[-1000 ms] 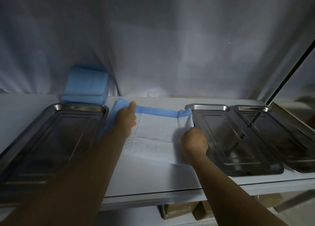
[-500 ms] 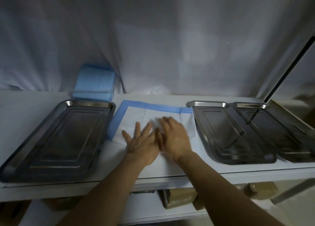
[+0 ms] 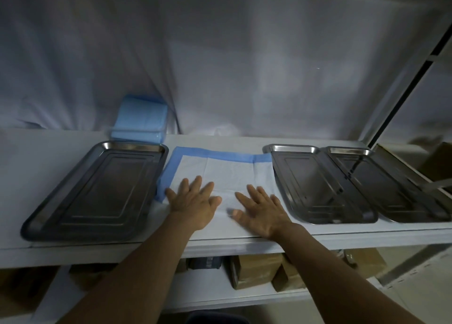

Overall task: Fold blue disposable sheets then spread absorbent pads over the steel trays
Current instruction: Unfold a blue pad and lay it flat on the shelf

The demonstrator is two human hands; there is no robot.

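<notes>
A white absorbent pad [image 3: 230, 172] with a blue border lies spread flat on the shelf between the steel trays. My left hand [image 3: 194, 199] presses flat on its left part, fingers apart. My right hand [image 3: 261, 207] presses flat on its right part, fingers spread too. Neither hand holds anything. One large steel tray [image 3: 97, 189] sits to the left of the pad. Two overlapping steel trays [image 3: 318, 184] [image 3: 391, 189] sit to the right. A stack of folded blue sheets [image 3: 141, 123] stands behind the left tray.
A white cloth [image 3: 220, 67] hangs behind the shelf. A metal shelf post [image 3: 401, 91] slants up at the right. Brown cardboard boxes [image 3: 256, 270] sit on the lower shelf. Another box [image 3: 437, 162] stands at the far right.
My hands let go of the pad's far corners, came together flat at its middle, then slid apart toward its left and right sides. The pad now lies flatter.
</notes>
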